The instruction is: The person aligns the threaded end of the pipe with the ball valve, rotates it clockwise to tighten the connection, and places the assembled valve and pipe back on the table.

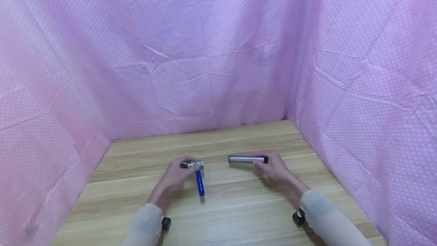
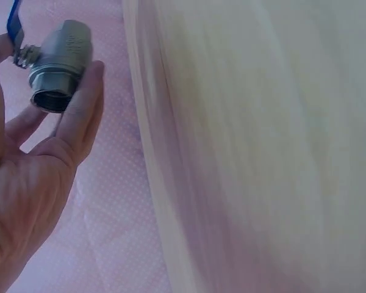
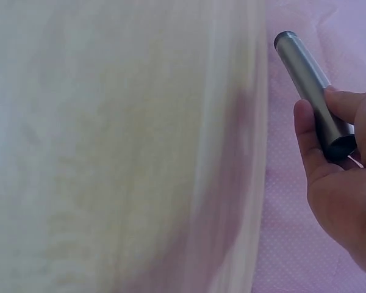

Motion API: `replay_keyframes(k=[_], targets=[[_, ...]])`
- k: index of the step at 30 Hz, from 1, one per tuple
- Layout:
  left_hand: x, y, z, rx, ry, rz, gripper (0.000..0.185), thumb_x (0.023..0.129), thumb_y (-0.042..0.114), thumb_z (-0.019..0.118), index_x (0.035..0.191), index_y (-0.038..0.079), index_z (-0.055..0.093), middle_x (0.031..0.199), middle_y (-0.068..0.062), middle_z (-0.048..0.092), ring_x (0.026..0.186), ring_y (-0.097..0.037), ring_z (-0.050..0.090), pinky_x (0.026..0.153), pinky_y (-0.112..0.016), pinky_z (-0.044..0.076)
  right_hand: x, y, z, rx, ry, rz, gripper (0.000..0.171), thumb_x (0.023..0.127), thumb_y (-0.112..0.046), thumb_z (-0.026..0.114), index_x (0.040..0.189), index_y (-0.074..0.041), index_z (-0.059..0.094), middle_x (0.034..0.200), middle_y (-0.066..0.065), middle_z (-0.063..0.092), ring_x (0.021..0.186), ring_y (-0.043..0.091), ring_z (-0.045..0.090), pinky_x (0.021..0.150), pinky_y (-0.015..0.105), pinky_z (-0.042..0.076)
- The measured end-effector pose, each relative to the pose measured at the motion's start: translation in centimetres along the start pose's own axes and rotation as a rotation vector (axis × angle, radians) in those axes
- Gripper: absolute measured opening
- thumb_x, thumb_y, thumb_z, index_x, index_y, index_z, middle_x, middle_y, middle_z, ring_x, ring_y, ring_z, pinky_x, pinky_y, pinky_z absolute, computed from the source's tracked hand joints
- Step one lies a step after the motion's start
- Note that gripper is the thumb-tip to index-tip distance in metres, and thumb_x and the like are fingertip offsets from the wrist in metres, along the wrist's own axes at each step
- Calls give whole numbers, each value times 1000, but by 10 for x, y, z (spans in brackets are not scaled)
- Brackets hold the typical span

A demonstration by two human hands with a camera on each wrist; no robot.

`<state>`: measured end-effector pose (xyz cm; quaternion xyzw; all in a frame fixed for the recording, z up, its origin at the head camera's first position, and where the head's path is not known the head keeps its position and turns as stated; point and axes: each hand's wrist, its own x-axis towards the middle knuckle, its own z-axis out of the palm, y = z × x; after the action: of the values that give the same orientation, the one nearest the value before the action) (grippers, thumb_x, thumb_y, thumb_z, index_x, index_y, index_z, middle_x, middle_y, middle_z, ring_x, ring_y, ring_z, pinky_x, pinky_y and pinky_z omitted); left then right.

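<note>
The left hand grips a steel ball valve with a blue lever handle, its fingers curled round the valve body just above the wooden counter. In the left wrist view the valve's open threaded end faces the camera and the blue lever shows at the top edge.

The right hand holds a grey metal pipe by its right end, fingers and thumb pinching it on 2 sides. The pipe lies level, pointing left toward the valve, with a gap between the 2 parts.

Pink dotted cloth hangs behind and on both sides of the counter. Both forearms wear pale sleeves.
</note>
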<state>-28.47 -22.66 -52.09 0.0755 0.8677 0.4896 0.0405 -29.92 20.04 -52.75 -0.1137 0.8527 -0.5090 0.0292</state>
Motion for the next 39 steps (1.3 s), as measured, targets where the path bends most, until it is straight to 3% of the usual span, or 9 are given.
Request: replay_keyframes(k=[5,10,14,17,23,33,39], targets=[[0,4,2,-180,35,-26,42,101,31,85,140,17,76,134,-13,76,117,-23,75,100,-31,68,-2,-8,-3,10,30,-72,34,104,-20,83,134,-5,79,101,9,84,85,15,74,70,23,64],[0,9,4,-309,55,20,46,102,22,84,144,8,73,140,-22,75,120,-24,78,109,-41,70,-6,-20,-4,54,55,-148,33,102,-15,84,133,-3,79,98,11,85,85,8,77,70,19,63],[1,17,9,-421,108,71,47,101,11,83,145,0,70,141,-26,74,116,-17,80,105,-35,71,-11,-31,-5,85,76,-199,35,102,-13,85,134,-2,79,100,15,85,86,6,78,73,18,64],[-1,26,14,-528,141,115,48,100,1,79,146,-9,67,136,-20,75,113,-11,80,99,-28,71,-16,-38,-4,114,88,-231,36,101,-12,85,135,-1,78,103,17,86,87,5,79,75,19,66],[-5,40,23,-720,90,198,56,98,-9,71,152,-18,54,132,-4,70,114,-16,81,103,-36,72,-25,-53,-4,121,124,-309,34,101,-8,85,133,1,79,101,19,85,85,4,79,64,19,61],[-17,51,28,-767,25,300,59,96,-10,73,150,-18,53,139,-2,67,116,-19,81,105,-38,71,-38,-73,-3,102,137,-508,35,97,5,84,131,4,78,109,22,84,81,1,75,55,17,58],[-21,54,29,-768,11,311,54,94,-13,74,147,-8,64,138,-1,67,117,-19,81,104,-37,71,-42,-75,-1,66,141,-598,37,94,8,85,130,2,80,113,23,82,83,1,68,56,20,59]])
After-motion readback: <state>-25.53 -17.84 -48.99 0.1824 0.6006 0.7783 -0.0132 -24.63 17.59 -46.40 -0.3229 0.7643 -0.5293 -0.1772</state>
